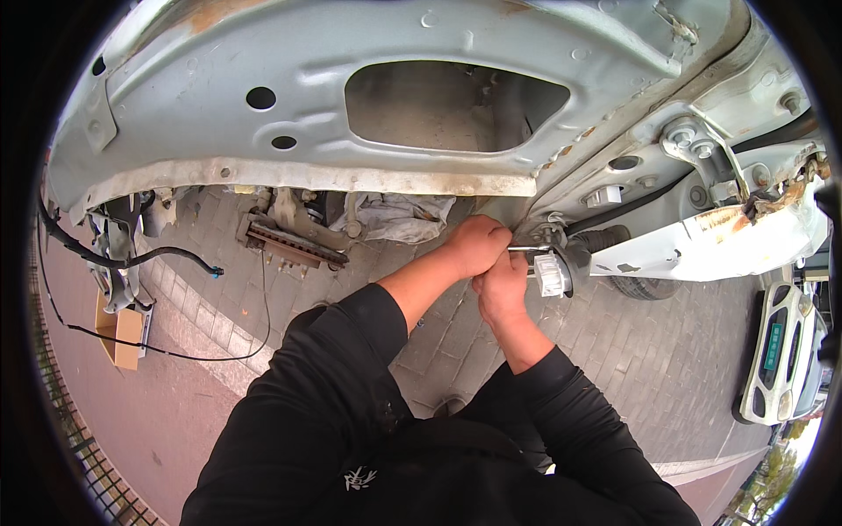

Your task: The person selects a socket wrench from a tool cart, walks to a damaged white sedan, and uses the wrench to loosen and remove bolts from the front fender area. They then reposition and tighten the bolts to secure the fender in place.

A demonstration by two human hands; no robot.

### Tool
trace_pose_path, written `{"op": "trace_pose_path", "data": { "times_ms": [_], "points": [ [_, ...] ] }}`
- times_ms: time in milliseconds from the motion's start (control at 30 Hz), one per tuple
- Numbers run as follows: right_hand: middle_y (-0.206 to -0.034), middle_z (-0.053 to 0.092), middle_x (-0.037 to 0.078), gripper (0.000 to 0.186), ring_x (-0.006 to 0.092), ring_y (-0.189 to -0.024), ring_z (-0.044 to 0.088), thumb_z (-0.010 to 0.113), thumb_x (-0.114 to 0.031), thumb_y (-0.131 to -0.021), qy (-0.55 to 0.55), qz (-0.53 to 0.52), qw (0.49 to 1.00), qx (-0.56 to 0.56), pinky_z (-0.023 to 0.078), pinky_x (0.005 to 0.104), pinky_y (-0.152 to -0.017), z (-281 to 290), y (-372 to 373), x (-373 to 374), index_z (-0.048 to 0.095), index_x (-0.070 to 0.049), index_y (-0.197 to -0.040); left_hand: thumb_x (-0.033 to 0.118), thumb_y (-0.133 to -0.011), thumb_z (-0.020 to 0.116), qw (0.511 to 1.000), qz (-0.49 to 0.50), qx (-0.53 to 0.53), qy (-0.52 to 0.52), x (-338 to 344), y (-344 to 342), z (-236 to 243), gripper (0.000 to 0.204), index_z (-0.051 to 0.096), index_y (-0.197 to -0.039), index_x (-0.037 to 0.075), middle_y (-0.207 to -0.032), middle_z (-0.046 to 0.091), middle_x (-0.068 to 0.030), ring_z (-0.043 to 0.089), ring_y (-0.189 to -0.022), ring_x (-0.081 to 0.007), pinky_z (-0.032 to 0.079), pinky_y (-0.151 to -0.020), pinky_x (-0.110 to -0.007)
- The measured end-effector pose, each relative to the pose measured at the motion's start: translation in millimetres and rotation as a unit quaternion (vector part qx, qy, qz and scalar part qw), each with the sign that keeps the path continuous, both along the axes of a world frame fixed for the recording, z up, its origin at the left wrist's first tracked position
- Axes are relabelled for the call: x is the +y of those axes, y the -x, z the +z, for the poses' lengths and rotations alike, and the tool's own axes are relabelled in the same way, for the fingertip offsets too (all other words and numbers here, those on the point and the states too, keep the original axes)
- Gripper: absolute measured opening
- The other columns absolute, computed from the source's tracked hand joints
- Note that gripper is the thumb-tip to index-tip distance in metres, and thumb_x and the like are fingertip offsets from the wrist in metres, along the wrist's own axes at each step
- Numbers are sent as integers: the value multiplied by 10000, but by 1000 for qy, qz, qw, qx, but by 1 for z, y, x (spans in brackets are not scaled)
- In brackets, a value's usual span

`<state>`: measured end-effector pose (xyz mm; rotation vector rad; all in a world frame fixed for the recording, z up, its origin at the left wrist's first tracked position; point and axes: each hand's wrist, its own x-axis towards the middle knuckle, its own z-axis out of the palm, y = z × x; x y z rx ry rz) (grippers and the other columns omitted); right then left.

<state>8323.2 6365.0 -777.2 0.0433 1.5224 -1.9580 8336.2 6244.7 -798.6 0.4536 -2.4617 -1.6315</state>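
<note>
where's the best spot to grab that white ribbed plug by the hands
Grip the white ribbed plug around its ridged sides, coming from below on the person's side. The ridges give the fingers purchase, and the car body panel and black boot crowd it above and behind.

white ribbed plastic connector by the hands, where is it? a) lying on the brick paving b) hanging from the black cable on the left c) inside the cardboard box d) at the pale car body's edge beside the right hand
d: the white ribbed plastic connector sits against the right hand, at the edge of the pale blue-grey sheet-metal car body, off the ground.
</note>
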Motion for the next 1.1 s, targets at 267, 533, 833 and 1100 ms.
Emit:
{"op": "trace_pose_path", "data": {
  "times_ms": [267,533,833,1100],
  "points": [
    [-688,568,-3,268,106,-517,484,540,-216,-1149,-32,5,997,67,341,318,-452,-18,4,0,600,-77,-928,284,-974,543,996,42,21,-79,5,2,-14,385,745,-817,-4,-869,734,-260,707,-817,-427,546,-795,-523],
    [-749,619,7,260,107,-593,538,583,-242,-1137,-149,-6,977,151,403,318,-514,-31,10,6,648,-50,-974,335,-978,523,992,15,105,-72,6,8,-39,421,803,-912,27,-976,781,-245,738,-910,-430,565,-838,-499],
    [-798,584,34,362,162,-587,446,435,-376,-1173,111,39,987,-113,379,326,-536,42,5,2,610,-92,-1031,426,-1067,482,982,-63,-175,38,-9,-16,120,579,799,-1000,-52,-1019,801,-258,773,-976,-409,580,-945,-504],
    [-723,559,-4,332,136,-548,465,498,-381,-1182,15,34,995,-90,377,332,-506,34,-1,-6,607,-135,-988,403,-1126,452,999,18,-36,0,-8,-20,71,578,761,-931,-45,-910,774,-273,750,-921,-469,569,-900,-531]
  ]
}}
